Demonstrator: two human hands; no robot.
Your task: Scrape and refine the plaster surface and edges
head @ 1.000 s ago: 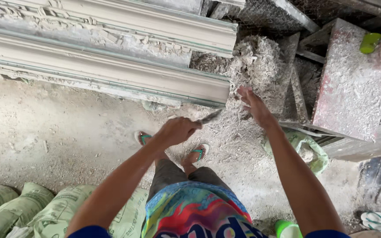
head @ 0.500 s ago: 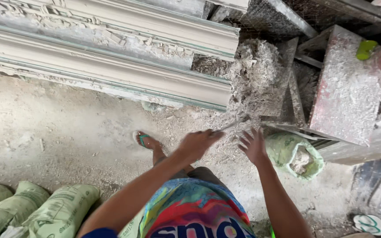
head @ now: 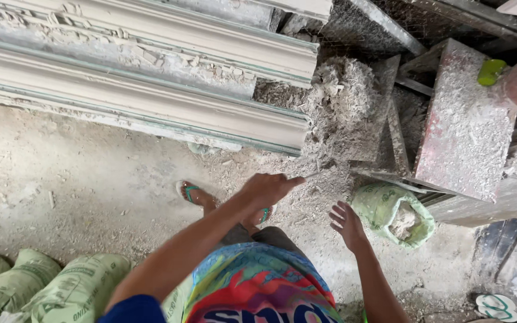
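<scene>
My left hand (head: 267, 188) is closed around a thin, stick-like tool (head: 311, 176) whose tip points right, toward a heap of grey fibrous debris (head: 345, 101). Empty and with its fingers apart, my right hand (head: 347, 224) hovers low beside an open green sack (head: 381, 203) holding pale lumps. The end of a long pale moulded cornice piece (head: 210, 116) lies just above my left hand. My feet in green sandals (head: 189, 191) stand on the dusty floor below it.
A second ornate moulding (head: 151, 42) lies behind the first. A dusty reddish slab (head: 465, 119) leans at the right, with a green object (head: 490, 72) at its top. Filled green sacks (head: 61, 287) lie bottom left. A loose sandal (head: 498, 306) is bottom right.
My right hand has drawn back from the debris heap and dropped down beside the green sack. My left hand has shifted right with the thin tool still in it.
</scene>
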